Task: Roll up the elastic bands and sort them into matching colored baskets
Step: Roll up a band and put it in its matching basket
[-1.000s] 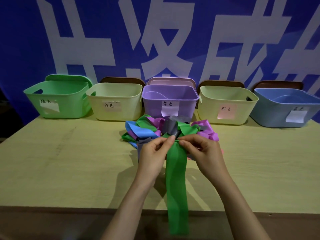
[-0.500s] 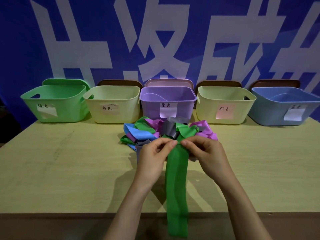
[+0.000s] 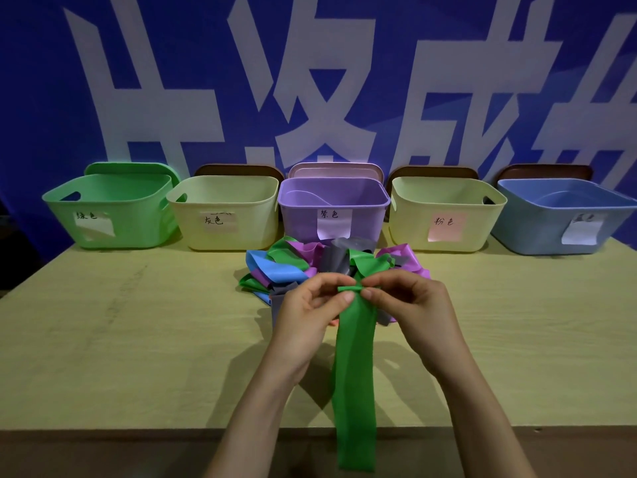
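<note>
— Left hand (image 3: 306, 312) and right hand (image 3: 413, 305), what are they doing?
— Both are pinching the rolled end of the green band (image 3: 355, 374), just before the pile (image 3: 296, 263). Its tail is hanging over the counter (image 3: 138, 339) edge; the green basket (image 3: 138, 215) is sitting far left

Both hands (image 3: 365, 305) pinch green band (image 3: 355, 374) — rolled tip.

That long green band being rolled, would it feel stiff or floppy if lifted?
Probably floppy: the green band hangs limply from the left hand and right hand, over the table edge. Likely light, since fingertip pinches alone hold it. Its small rolled end might unroll if released.
</note>
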### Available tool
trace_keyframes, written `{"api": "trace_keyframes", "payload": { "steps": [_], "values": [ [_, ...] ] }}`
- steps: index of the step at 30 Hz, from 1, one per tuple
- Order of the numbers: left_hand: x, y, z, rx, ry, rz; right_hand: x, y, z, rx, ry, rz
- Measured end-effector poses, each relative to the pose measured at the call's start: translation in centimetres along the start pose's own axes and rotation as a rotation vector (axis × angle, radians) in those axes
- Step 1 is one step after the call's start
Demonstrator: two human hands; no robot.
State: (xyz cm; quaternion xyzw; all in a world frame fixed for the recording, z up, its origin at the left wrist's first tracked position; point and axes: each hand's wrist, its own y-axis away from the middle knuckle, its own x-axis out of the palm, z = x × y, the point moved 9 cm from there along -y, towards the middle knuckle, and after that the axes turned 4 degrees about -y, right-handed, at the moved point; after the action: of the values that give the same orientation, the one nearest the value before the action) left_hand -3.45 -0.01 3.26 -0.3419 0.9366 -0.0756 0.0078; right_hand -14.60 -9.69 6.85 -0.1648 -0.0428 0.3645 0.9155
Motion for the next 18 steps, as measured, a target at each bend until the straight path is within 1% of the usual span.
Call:
{"api": "trace_keyframes", "payload": {
  "steps": [5, 7, 14, 16, 18],
  "values": [
    [0.8, 0.1, 0.9, -0.075, 0.043, 0.034, -0.4, 0.2, -0.2, 0.027, -0.110, -0.071],
    [0.9, 0.1, 0.8, -0.070, 0.063, 0.045, -0.5, 0.3, -0.3, 0.027, -0.119, -0.077],
    [0.7, 0.0, 0.6, -0.054, 0.095, 0.006, -0.1, 0.2, -0.1, 0.021, -0.074, -0.042],
    [0.7, 0.0, 0.6, -0.057, 0.115, 0.000, 0.0, 0.3, -0.5, 0.047, -0.040, -0.022],
    [0.6, -0.1, 0.6, -0.061, 0.144, -0.013, 0.1, 0.4, -1.3, 0.111, -0.068, 0.003]
  ]
}}
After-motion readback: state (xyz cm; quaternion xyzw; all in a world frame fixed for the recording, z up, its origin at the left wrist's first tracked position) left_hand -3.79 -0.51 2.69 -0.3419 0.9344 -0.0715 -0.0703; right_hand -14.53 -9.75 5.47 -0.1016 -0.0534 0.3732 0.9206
